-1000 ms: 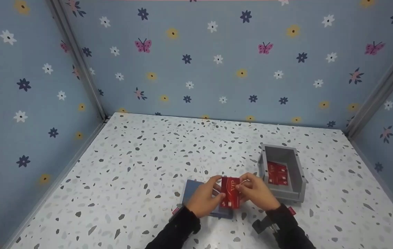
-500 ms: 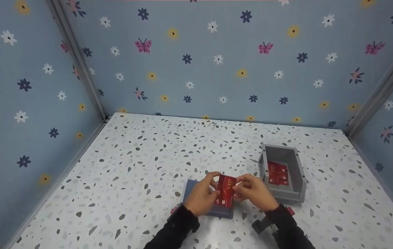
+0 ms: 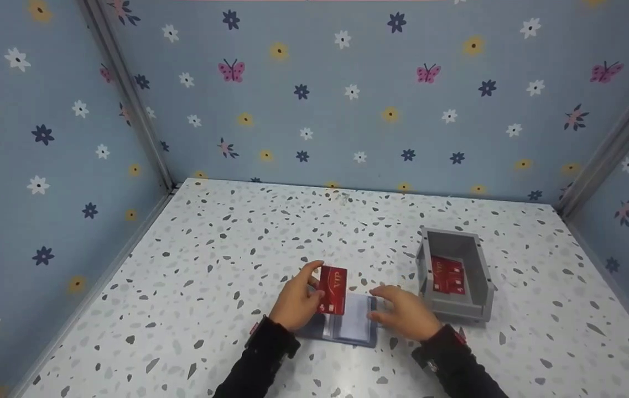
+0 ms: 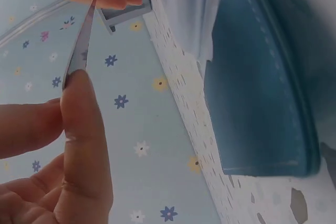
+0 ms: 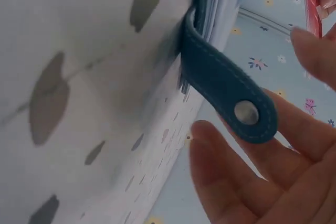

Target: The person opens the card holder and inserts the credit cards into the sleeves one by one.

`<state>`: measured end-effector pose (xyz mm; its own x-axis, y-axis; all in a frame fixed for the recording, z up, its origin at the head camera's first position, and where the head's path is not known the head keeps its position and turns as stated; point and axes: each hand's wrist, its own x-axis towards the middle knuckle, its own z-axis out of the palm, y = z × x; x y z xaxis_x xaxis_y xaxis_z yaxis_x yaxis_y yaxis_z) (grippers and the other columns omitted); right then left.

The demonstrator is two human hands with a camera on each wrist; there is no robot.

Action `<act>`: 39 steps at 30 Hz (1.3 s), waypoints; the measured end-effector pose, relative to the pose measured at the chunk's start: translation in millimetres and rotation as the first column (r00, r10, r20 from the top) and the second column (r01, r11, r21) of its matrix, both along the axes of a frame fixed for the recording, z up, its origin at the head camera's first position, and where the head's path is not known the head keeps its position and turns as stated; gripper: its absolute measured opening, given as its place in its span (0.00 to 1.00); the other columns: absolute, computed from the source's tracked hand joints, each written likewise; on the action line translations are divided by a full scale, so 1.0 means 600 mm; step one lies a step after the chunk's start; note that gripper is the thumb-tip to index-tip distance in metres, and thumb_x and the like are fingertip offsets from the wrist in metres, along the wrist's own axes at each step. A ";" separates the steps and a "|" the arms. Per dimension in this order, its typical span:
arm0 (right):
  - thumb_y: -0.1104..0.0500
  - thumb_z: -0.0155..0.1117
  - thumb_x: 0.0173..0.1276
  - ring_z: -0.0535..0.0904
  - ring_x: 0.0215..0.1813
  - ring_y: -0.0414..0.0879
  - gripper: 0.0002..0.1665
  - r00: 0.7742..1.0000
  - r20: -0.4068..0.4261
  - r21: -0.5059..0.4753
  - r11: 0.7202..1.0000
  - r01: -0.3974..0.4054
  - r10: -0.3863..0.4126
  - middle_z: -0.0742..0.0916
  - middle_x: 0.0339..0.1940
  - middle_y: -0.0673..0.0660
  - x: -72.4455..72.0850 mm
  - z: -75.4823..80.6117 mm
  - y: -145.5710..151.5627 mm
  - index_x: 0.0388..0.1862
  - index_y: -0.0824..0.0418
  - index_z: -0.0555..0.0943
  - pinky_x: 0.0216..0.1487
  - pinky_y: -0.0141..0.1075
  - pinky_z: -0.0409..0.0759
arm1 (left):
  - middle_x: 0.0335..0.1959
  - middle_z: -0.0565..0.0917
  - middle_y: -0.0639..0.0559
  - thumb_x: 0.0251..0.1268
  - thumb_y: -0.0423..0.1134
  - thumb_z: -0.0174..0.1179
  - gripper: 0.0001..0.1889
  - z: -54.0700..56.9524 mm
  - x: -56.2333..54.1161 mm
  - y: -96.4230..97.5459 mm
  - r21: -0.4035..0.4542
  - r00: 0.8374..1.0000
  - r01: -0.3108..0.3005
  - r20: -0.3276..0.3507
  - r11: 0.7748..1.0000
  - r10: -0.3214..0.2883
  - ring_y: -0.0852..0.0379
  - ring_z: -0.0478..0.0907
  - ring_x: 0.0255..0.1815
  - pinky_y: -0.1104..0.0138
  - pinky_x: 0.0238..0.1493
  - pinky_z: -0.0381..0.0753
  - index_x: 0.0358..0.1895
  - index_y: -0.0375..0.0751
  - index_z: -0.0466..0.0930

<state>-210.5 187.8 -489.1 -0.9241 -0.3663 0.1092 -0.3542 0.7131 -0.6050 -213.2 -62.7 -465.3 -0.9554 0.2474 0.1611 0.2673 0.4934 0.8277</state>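
A red VIP card [image 3: 335,290] stands upright in my left hand [image 3: 295,301], pinched between thumb and fingers; its thin edge shows in the left wrist view. Below it lies a blue card holder [image 3: 374,320], spread flat with clear sleeves [image 3: 354,318] on its right half. My right hand [image 3: 409,315] hovers at the holder's right edge, fingers apart and holding nothing. In the right wrist view, the holder's snap strap [image 5: 223,85] sticks out in front of those fingers; whether they touch it I cannot tell. The left hand and sleeve hide part of the holder's left half.
Right of the hands stands a grey bin [image 3: 461,309] with several red cards [image 3: 448,275] inside. The speckled white table [image 3: 270,232] is bounded by flowered blue walls [image 3: 347,105] at the back and sides. Each sleeve carries a dark wrist mount.
Both hands were on the card before; the right hand has let go. My left hand has moved left and slightly up with the card, uncovering the holder's clear sleeves.
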 end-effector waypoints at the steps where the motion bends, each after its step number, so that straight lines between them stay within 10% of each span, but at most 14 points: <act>1: 0.52 0.73 0.58 0.78 0.61 0.63 0.31 1.000 0.016 0.044 0.999 -0.014 0.014 0.83 0.59 0.67 0.001 -0.001 -0.001 0.57 0.66 0.79 0.63 0.58 0.75 | 0.37 0.81 0.45 0.62 0.27 0.57 0.30 -0.001 -0.002 -0.002 -0.012 1.000 -0.007 0.009 1.000 0.007 0.63 0.72 0.25 0.70 0.30 0.76 0.69 0.37 0.65; 8: 0.48 0.76 0.52 0.75 0.66 0.62 0.42 0.996 0.077 0.262 0.963 -0.063 0.044 0.79 0.66 0.66 0.003 -0.002 -0.011 0.62 0.67 0.76 0.69 0.56 0.70 | 0.35 0.81 0.46 0.58 0.25 0.59 0.30 -0.014 -0.003 -0.003 -0.104 0.999 -0.018 0.042 0.994 0.023 0.58 0.75 0.32 0.64 0.39 0.78 0.67 0.29 0.67; 19: 0.47 0.78 0.49 0.74 0.67 0.63 0.45 0.995 0.077 0.270 0.960 -0.078 0.059 0.78 0.66 0.66 0.005 -0.002 -0.007 0.63 0.67 0.76 0.68 0.57 0.70 | 0.33 0.83 0.42 0.56 0.25 0.58 0.27 -0.027 -0.004 0.004 -0.220 0.998 -0.003 0.068 0.976 0.018 0.49 0.80 0.37 0.53 0.50 0.81 0.62 0.23 0.70; 26: 0.45 0.79 0.46 0.72 0.68 0.62 0.49 0.994 0.086 0.289 0.953 -0.085 0.063 0.76 0.69 0.64 0.006 -0.002 -0.007 0.65 0.67 0.74 0.69 0.57 0.69 | 0.53 0.81 0.29 0.59 0.25 0.56 0.24 -0.028 0.000 0.012 -0.257 0.996 0.006 0.085 0.966 0.016 0.38 0.79 0.57 0.48 0.64 0.75 0.60 0.21 0.72; 33: 0.45 0.79 0.46 0.72 0.69 0.62 0.49 0.995 0.084 0.294 0.953 -0.073 0.050 0.76 0.69 0.63 0.008 -0.002 -0.009 0.65 0.66 0.74 0.70 0.57 0.68 | 0.48 0.84 0.35 0.57 0.27 0.60 0.25 -0.028 0.005 0.027 -0.272 0.989 0.004 0.143 0.962 0.036 0.44 0.80 0.49 0.48 0.59 0.78 0.60 0.25 0.74; 39: 0.45 0.79 0.45 0.73 0.68 0.61 0.49 0.995 0.095 0.288 0.955 -0.068 0.042 0.77 0.68 0.63 0.006 -0.004 -0.010 0.65 0.65 0.75 0.69 0.57 0.69 | 0.26 0.78 0.49 0.55 0.26 0.61 0.26 -0.034 0.008 0.035 -0.263 0.992 0.014 0.126 0.965 0.020 0.57 0.73 0.29 0.64 0.36 0.77 0.61 0.25 0.73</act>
<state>-206.9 182.0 -491.2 -0.9029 -0.4206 -0.0889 -0.3531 0.8435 -0.4046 -208.5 -41.7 -485.7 -0.9645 0.2623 -0.0313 0.1675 0.6988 0.6954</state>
